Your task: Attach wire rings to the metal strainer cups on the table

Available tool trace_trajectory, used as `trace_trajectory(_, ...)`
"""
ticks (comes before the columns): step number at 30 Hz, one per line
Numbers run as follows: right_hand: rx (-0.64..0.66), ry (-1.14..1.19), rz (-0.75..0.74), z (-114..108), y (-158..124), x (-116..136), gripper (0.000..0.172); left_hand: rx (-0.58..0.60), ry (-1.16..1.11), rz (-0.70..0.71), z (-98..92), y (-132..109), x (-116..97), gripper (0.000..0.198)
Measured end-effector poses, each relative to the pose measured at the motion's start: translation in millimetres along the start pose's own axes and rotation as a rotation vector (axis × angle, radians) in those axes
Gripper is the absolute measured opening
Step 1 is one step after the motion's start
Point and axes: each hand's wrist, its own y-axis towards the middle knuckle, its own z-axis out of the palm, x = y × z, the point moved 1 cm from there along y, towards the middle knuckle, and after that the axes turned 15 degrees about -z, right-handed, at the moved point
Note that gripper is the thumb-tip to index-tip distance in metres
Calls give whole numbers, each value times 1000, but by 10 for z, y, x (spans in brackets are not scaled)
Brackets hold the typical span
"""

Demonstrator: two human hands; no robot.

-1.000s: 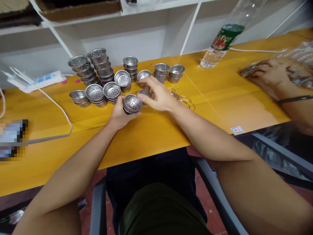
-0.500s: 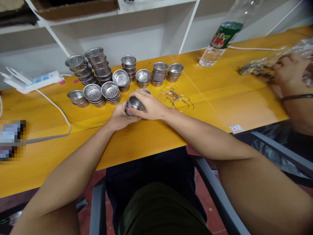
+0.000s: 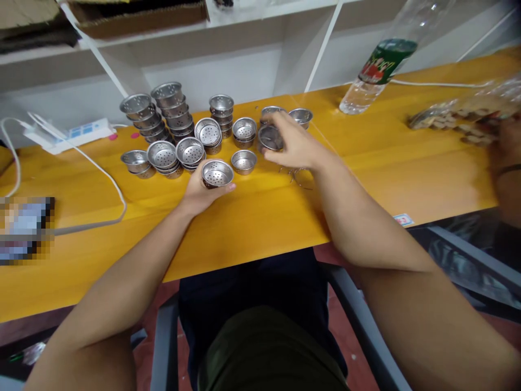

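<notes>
Yellow tabletop [image 3: 252, 228]: a left hand [image 3: 198, 191] grips a metal cup [image 3: 217, 174], mouth up, axis near upright, before stacked cups [image 3: 175, 111]; the right hand's [image 3: 293, 142] grip holds a second cup [image 3: 268, 140], mouth tilted toward the wearer.

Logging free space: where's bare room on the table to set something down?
Bare table: between the forearms down to its front edge, and between bottle and sticker. Crowded: back left, with packed metal cups beyond the left hand.

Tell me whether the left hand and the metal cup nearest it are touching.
Touching. The head view shows the left hand curled around the side of the metal cup, no gap between them.
</notes>
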Motion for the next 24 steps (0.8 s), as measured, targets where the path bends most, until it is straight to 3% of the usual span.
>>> trace_trajectory(3,153,-61,39,-26,-60,-173,83,-62,3,-19,7,18,64,111)
trace_trajectory(7,255,-82,6,213,-11,-158,86,-21,-52,-12,29,31,88,114)
trace_trajectory(14,132,-104,25,637,139,3,88,89,-78,-30,62,-28,-2,102)
trace_trajectory(24,151,-98,95,574,83,-53,83,69,-89,-46,71,-49,-41,93)
